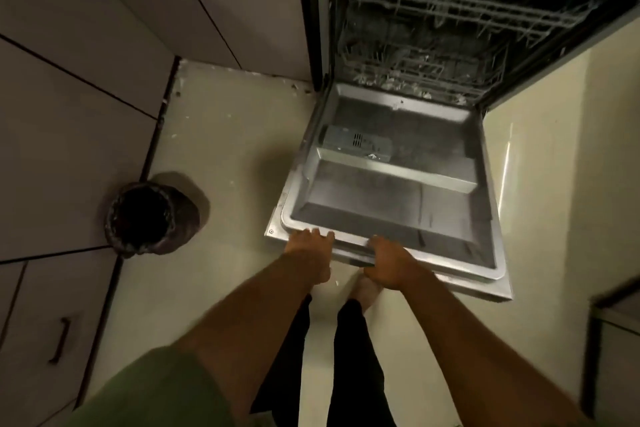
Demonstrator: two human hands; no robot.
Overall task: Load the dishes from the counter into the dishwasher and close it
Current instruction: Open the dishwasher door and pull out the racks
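Note:
The dishwasher door [398, 191] hangs open, its steel inner face turned up toward me. My left hand [310, 253] grips the door's near edge at the left, fingers over the rim. My right hand [389, 263] grips the same edge nearer the middle, thumb under it. Inside the dark tub, the upper rack [450, 7] and the lower rack [415, 76] are white wire baskets; their contents are too dim to make out. No dishes or counter show.
A black-lined bin [145, 215] stands on the pale floor at the left. Cabinet fronts [69, 97] line the left side, with a drawer handle [60, 340]. My legs and a bare foot [365, 291] are below the door edge. A dark-topped unit [616, 340] sits at the right.

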